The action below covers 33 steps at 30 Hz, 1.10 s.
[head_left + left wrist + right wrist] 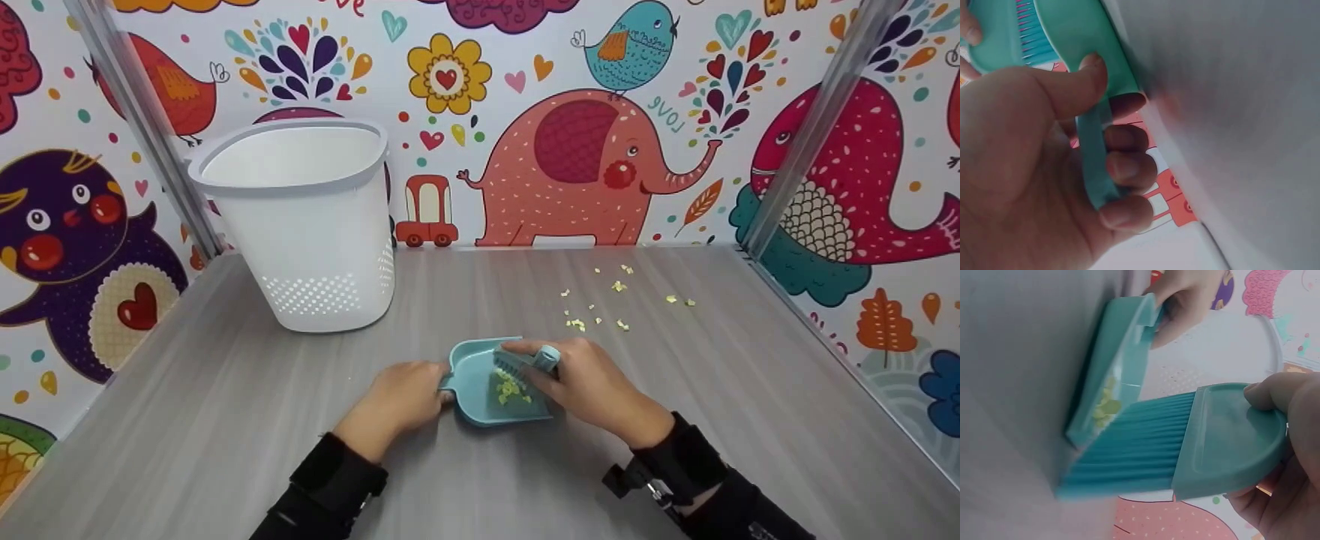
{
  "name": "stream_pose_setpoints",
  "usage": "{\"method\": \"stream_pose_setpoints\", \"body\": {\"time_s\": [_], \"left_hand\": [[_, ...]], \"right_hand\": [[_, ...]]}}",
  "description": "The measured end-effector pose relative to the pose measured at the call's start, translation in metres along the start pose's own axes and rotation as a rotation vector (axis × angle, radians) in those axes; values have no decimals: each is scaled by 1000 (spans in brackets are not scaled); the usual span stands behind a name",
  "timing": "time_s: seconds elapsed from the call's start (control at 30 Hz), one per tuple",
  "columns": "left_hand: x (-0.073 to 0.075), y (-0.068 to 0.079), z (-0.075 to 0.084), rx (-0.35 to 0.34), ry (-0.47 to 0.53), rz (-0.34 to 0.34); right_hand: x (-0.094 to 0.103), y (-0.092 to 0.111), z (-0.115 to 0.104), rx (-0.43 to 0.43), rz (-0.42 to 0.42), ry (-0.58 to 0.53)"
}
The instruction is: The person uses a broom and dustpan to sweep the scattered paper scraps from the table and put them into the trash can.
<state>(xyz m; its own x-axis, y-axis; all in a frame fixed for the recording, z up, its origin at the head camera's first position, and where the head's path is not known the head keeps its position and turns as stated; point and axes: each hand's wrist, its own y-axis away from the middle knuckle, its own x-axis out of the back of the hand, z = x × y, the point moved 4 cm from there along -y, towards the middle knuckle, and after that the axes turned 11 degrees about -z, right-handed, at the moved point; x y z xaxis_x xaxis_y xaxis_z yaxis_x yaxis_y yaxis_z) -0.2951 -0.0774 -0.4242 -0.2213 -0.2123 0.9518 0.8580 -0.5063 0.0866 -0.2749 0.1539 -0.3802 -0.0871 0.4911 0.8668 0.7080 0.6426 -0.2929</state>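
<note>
My left hand (409, 391) grips the handle of a teal dustpan (474, 409), which is low over the table in front of me. In the left wrist view the thumb lies on top at the base of the handle (1095, 169), fingers curled round it. Small yellow-green scraps (508, 388) lie in the pan. A teal hand brush (1224, 433) is held in my right hand (596, 382), the thumb on its broad head. Its bristles (1134, 447) are at the pan's open edge, their tips toward the table.
More yellow scraps (619, 286) are scattered on the grey table (465, 300) beyond the pan, toward the right. A tall white basket (307, 240) stands at the back left. Printed panels (570, 172) with cartoon animals enclose the back and sides.
</note>
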Motion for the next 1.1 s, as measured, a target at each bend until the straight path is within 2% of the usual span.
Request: {"method": "stream_pose_setpoints", "body": {"time_s": [0.23, 0.4, 0.57, 0.73, 0.9, 1.1], "left_hand": [[-1, -1, -1, -1, 1, -2], [-2, -1, -1, 3, -6, -14], [-1, 0, 1, -16, -45, -18], [2, 0, 2, -24, -21, -28], [5, -1, -3, 3, 20, -62], [6, -1, -7, 31, 33, -81]], "right_hand": [[17, 2, 0, -13, 67, 16], [24, 3, 6, -81, 100, 21], [21, 4, 17, -180, 104, 79], [13, 2, 27, -212, 94, 159], [10, 2, 30, -230, 88, 173], [12, 2, 32, -297, 100, 164]]}}
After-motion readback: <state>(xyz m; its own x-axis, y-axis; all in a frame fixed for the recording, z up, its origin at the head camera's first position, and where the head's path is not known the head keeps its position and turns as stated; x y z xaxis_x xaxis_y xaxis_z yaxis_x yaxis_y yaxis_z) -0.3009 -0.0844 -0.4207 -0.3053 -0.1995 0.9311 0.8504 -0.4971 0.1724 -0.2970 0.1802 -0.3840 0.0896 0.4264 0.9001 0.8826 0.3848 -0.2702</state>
